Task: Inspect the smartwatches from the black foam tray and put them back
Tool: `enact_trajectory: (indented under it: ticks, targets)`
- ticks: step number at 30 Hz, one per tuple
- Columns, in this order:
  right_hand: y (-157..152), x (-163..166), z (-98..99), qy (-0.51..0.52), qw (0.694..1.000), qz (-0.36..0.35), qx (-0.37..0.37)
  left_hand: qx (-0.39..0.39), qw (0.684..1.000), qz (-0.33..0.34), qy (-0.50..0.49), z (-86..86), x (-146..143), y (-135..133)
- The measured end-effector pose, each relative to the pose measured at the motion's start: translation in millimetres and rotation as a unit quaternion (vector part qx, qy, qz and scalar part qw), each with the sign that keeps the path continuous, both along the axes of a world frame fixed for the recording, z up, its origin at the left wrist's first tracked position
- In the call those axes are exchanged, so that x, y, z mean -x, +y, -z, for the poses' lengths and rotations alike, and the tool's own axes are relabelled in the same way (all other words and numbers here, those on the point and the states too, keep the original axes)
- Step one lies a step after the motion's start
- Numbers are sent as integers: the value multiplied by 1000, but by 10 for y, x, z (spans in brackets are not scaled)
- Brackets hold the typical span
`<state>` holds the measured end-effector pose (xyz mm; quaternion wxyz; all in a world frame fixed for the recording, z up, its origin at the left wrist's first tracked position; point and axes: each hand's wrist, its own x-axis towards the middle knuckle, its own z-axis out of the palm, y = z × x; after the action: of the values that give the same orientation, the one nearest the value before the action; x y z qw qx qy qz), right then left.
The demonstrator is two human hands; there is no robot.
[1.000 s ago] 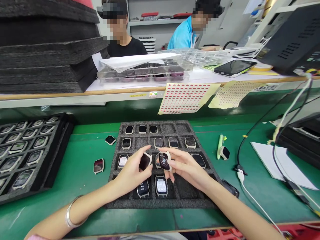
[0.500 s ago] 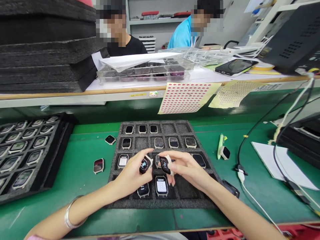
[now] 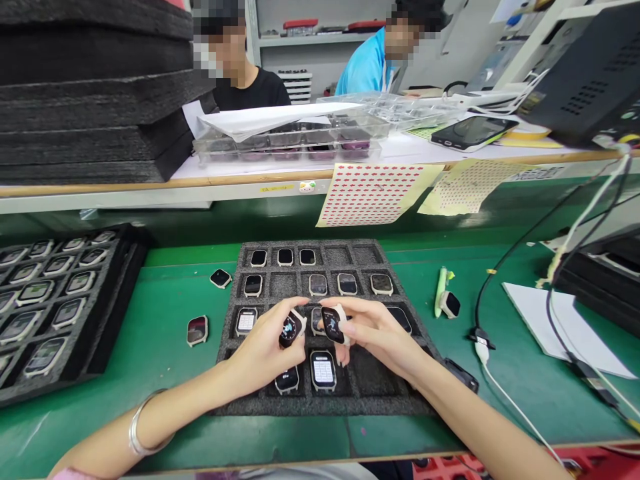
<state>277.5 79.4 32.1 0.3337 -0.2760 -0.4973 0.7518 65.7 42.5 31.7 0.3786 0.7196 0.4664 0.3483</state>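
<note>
My left grip [image 3: 267, 341] pinches a lit watch [image 3: 289, 329], my right grip [image 3: 377, 330] a second watch [image 3: 331, 325], both above the foam tray [image 3: 325, 405] on the worktop [image 3: 170, 293]. Looks like a screen-viewing step; next move probably calls for steady edge holds, no knocking.

Inspector A: Any legible wording?
Inspector B: None. The yellow label [image 3: 277, 189] on the shelf edge [image 3: 227, 194] is too small to read.
A: Signs?
B: Rows of red arrow-like marks on the hanging sticker sheet [image 3: 377, 195].
A: Displays?
B: Front-row watch [image 3: 323, 371], white page, text illegible; left-hand watch [image 3: 289, 330] and right-hand watch [image 3: 331, 325], markings likewise.
</note>
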Motion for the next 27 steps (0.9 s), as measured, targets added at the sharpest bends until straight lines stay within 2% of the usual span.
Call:
enact_trajectory:
  ticks: [16,27]
  targets:
    - [0,-16,19,-14,999,-14,-25,-3,1000,-4,6,-31,-1,-17]
    - [-26,5,-28,3,999,16,-36,5,1000,-14,5,-30,4,-11]
